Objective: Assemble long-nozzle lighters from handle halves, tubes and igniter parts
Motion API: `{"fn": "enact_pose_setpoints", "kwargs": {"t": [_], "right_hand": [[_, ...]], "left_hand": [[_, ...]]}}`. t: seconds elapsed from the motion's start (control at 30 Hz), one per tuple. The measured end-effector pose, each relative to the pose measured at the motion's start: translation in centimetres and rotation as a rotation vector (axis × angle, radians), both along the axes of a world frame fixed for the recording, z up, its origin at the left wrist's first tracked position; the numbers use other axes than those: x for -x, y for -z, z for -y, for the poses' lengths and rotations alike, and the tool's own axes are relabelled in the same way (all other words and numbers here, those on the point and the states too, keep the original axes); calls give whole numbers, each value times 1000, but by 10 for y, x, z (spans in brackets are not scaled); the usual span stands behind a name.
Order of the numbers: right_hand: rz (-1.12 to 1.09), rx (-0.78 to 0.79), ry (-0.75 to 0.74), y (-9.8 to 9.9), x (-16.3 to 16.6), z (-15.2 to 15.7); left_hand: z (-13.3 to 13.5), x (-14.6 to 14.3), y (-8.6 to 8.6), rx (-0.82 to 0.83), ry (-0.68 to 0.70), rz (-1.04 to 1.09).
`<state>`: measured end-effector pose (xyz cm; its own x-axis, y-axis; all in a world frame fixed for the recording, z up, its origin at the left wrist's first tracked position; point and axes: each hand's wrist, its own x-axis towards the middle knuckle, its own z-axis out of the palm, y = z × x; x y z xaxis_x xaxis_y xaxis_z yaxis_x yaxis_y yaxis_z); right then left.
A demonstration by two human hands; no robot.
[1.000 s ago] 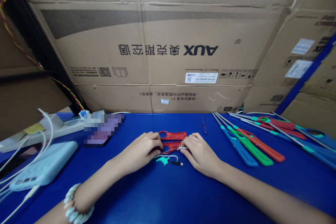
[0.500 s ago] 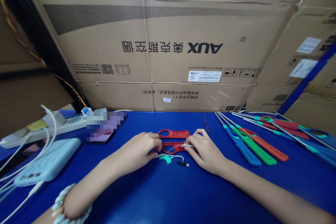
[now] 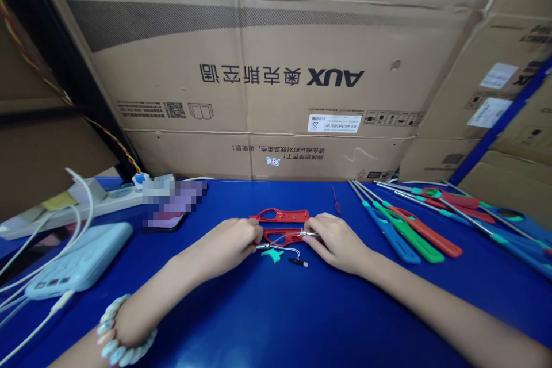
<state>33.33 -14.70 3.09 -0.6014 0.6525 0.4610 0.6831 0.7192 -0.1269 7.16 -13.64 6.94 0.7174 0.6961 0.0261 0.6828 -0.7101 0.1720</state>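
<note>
Two red plastic handle shells (image 3: 282,215) lie side by side on the blue table (image 3: 276,310). My left hand (image 3: 230,241) is closed, its fingertips pinching the left end of the nearer shell (image 3: 280,235). My right hand (image 3: 336,238) is closed too, pinching a small metal piece (image 3: 309,234) at that shell's right end. Just in front lie a teal trigger piece (image 3: 273,253) and a thin white wire ending in a small black part (image 3: 298,262).
Several long-nosed lighters (image 3: 405,230) in blue, green and red lie at the right. A small screwdriver (image 3: 335,200) lies behind the shells. A light-blue power bank (image 3: 81,259), white cables, a power strip (image 3: 73,207) and a phone sit at the left. Cardboard boxes (image 3: 280,75) wall the back.
Both hands stay at the nearer red shell; the right hand's fingers shifted slightly along its right end with the metal piece. The view drifted a little.
</note>
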Motion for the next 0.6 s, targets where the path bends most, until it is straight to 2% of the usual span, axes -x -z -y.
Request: {"fn": "enact_pose_setpoints", "kwargs": {"t": [0.17, 0.3, 0.5, 0.6], "right_hand": [[-39, -5, -28, -3, 1, -1], [-81, -15, -32, -7, 1, 1], [-125, 243, -8, -13, 3, 6], [-110, 302, -6, -13, 4, 7]], "left_hand": [[2, -2, -7, 7, 64, 42], [3, -3, -9, -41, 41, 61], [1, 0, -6, -158, 63, 46], [2, 0, -10, -171, 74, -16]]}}
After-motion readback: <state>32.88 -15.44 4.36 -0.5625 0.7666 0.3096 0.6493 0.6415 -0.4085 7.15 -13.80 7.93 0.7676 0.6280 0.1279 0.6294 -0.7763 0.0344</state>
